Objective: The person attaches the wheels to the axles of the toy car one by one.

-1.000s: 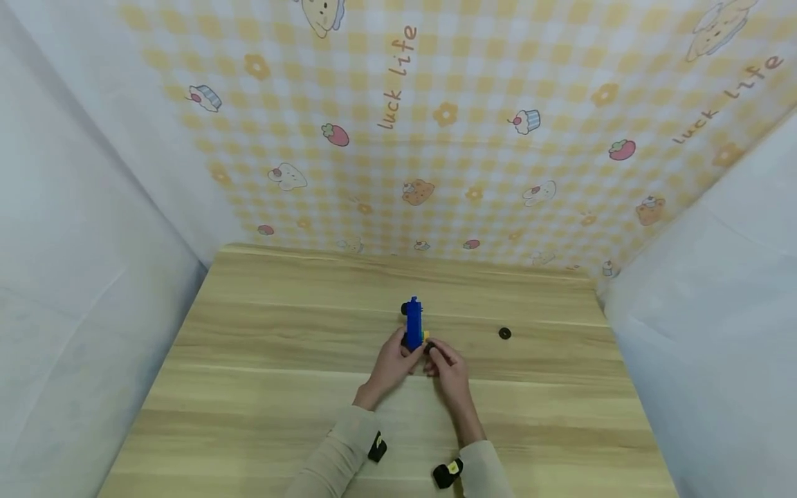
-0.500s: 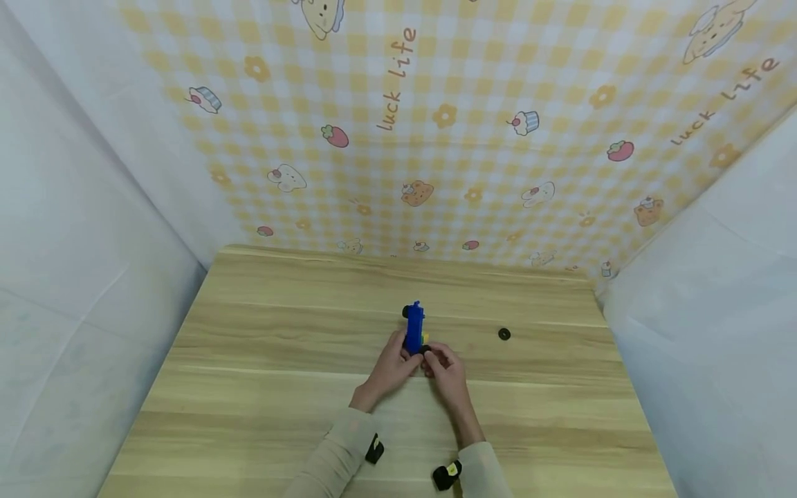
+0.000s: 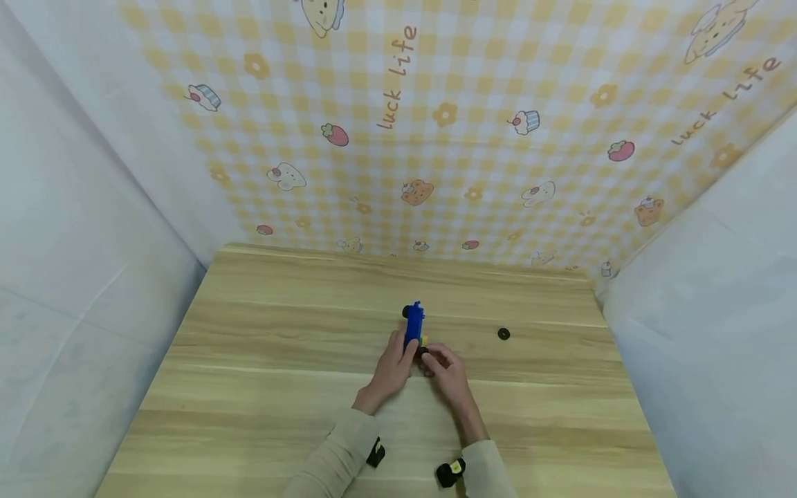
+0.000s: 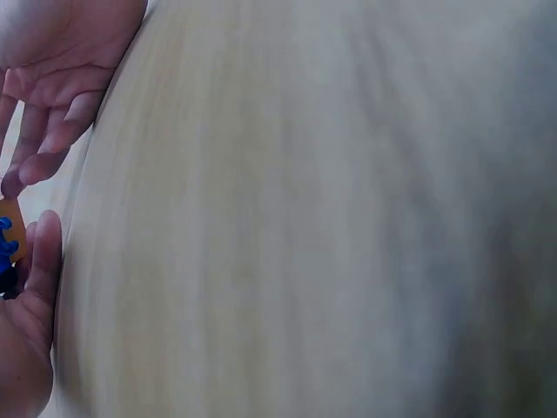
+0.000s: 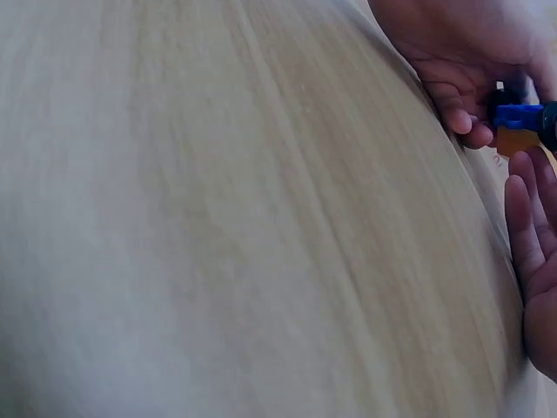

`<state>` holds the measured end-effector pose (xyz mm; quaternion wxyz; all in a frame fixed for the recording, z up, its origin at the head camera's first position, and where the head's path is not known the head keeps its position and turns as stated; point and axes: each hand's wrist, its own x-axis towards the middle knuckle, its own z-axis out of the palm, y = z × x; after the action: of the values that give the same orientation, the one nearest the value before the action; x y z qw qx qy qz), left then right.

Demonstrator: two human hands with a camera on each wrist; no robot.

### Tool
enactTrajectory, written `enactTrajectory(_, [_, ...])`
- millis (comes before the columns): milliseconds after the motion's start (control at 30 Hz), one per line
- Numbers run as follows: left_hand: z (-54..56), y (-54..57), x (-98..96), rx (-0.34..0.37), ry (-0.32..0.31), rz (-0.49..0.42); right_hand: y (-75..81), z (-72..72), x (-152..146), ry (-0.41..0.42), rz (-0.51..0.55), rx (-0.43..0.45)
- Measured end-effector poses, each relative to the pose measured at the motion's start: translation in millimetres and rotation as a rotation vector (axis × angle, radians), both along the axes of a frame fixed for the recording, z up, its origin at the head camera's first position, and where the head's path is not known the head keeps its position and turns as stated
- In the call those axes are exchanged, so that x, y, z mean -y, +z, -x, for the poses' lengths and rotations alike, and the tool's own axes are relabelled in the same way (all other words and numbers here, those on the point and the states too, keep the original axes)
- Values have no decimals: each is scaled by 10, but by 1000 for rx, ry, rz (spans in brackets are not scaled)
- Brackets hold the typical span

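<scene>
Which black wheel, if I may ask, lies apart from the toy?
The black wheel lying alone on the table, farther right than the right hand; the other visible wheels sit on or beside the blue toy.

– Head cam, quick?
– Up high, well back, facing forward and down. Gets most of the tabletop (image 3: 261, 415), patterned backdrop (image 3: 445, 115), left hand (image 3: 391, 364), right hand (image 3: 451, 379).
– Wrist ones?
– Low, close over the tabletop, tipped sideways. Hands crowd the left edge in the left wrist view, the right edge in the right one.
– Shared?
– Both wrist views catch part of the blue toy (image 3: 414, 324) at the hands; head has it too, small, from above.
</scene>
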<state>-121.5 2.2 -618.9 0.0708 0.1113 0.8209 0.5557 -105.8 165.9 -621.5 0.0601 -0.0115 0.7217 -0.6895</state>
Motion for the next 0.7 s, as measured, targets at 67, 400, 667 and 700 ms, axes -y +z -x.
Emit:
enactTrajectory(67, [-3,-6,-10,11,6,15,-5,-10,-5,9,-4,-20])
enactTrajectory(400, [38,20,-5,35,24,-12,5,8,35,-17,-24,-38])
enactTrajectory(667, [46,-14,34,50,-27,-101,179,-33,63,7,-42,17])
enactTrajectory(700, [42,-12,36,44,-35,-99,216,-45,64,9,-43,22])
